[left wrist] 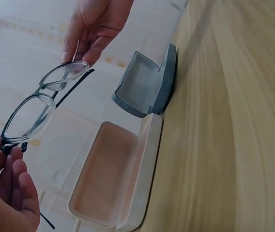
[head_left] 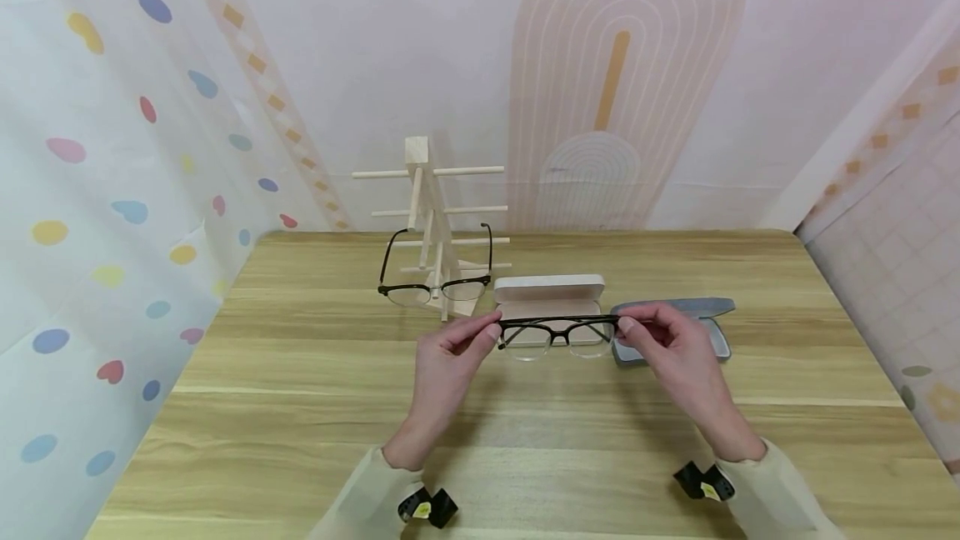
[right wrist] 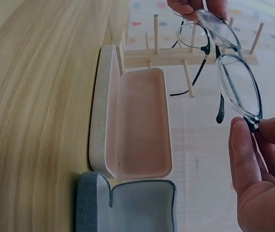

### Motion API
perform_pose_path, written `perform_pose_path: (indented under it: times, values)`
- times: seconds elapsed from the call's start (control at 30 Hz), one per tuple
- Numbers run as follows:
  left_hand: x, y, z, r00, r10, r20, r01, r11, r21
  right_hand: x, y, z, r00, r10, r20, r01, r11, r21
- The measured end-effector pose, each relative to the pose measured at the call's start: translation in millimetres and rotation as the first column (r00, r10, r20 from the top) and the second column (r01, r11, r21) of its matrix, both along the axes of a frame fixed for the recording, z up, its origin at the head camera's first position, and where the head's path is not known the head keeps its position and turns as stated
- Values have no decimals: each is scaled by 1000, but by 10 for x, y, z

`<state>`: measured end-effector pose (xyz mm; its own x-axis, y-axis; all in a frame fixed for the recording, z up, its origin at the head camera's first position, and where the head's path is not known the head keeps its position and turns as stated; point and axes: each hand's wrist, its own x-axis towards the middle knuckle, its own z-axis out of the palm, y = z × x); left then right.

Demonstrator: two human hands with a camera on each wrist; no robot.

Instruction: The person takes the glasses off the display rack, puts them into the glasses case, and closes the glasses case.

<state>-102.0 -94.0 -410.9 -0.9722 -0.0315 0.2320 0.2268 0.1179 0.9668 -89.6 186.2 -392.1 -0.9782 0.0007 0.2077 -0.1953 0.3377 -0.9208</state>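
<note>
A pair of black-topped eyeglasses [head_left: 558, 333] is held above the table by both hands, lenses facing my body, with its temples folded behind the lenses. The left hand [head_left: 444, 373] pinches one end of the frame between thumb and fingers. At the other end, the right hand [head_left: 681, 365] pinches the frame the same way. Behind the eyeglasses stands an open white glasses case [head_left: 551, 282] with a pink lining [right wrist: 145, 125], nothing inside it. Beside it, partly hidden by the right hand, lies an open grey-blue glasses case [head_left: 708, 305], with a pale lining [left wrist: 140, 82].
A wooden display stand [head_left: 417, 150] with several pegs rises at the back left. Another pair of eyeglasses [head_left: 408, 287] hangs on it, temples spread. A patterned curtain [head_left: 420, 40] closes off the back of the wooden table [head_left: 300, 407].
</note>
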Motion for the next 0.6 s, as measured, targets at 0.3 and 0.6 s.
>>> perform_pose_path:
  times: [0.3,0.6]
  values:
    - [-28,21,-57,995,8,98,-10,1000,20,-75,-19,-38,994,-15,104,18,1000,-23]
    - [-118,95,-120,988,20,154,-40,991,125,-193,-26,-113,988,-10,151,13,1000,-14]
